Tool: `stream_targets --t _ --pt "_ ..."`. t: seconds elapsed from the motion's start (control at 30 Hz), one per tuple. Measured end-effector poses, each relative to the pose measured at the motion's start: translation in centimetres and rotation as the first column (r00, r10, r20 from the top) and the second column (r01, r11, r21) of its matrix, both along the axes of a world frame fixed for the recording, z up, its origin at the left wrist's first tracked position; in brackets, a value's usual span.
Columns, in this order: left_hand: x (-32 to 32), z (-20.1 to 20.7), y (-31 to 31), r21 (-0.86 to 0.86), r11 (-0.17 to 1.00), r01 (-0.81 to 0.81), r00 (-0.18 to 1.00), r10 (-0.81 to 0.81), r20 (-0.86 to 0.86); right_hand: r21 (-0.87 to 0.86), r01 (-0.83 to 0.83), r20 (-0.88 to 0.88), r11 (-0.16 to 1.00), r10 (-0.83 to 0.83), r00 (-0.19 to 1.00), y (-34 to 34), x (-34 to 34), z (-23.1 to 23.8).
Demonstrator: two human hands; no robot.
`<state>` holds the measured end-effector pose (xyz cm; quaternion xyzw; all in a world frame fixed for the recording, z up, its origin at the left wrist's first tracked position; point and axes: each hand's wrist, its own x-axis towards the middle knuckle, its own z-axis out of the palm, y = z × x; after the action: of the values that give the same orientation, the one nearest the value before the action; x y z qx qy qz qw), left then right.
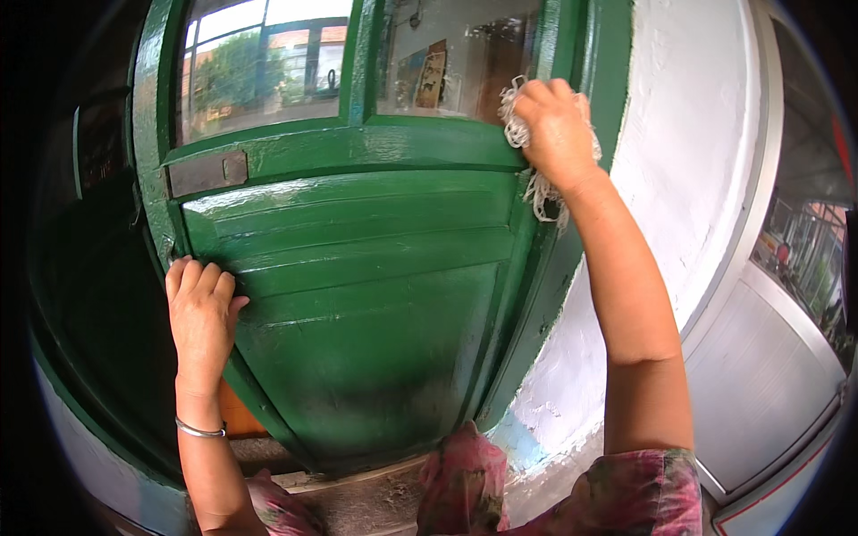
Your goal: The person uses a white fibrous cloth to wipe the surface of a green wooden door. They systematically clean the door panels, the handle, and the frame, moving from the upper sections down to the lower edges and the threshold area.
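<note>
A green wooden door [357, 250] with two glass panes in its upper part stands in front of me. My right hand [556, 125] is closed on a bundle of pale, stringy cotton yarn [516, 116], pressed against the door's right side by the lower corner of the right pane [447, 54]. Loose strands hang below the hand. At the door's left edge, my left hand [201, 299] curls its fingers around the wood. A silver bracelet circles that wrist. Above the left hand, a dark metal lock plate [207, 172] sits on the door.
A rough white wall [688, 161] borders the green frame on the right. Farther right stands a silver metal door [769, 375] with glass above. Dark space lies beyond the door's left edge. A worn sill [366, 500] runs along the bottom, near my patterned clothing.
</note>
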<state>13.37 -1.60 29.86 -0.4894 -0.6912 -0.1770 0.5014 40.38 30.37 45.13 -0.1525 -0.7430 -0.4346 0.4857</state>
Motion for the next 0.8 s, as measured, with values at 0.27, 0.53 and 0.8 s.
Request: stream_targets --t 0.27,0.53,0.8 --pt "0.0 -0.1 0.4 0.042 0.999 0.024 0.999 -0.023 -0.025 -0.383 -0.224 -0.259 0.896 0.129 0.957 1.6 0.8 0.7" --pt "-0.6 -0.8 0.6 0.023 1.0 -0.006 1.0 0.006 -0.001 -0.15 -0.1 -0.61 0.984 -0.012 0.792 6.9 3.9 9.2" --pt "-2.0 -1.6 1.3 -0.037 0.996 -0.081 0.997 0.081 -0.019 -0.051 0.051 -0.499 0.997 -0.07 0.864 9.6 7.0 -2.5"
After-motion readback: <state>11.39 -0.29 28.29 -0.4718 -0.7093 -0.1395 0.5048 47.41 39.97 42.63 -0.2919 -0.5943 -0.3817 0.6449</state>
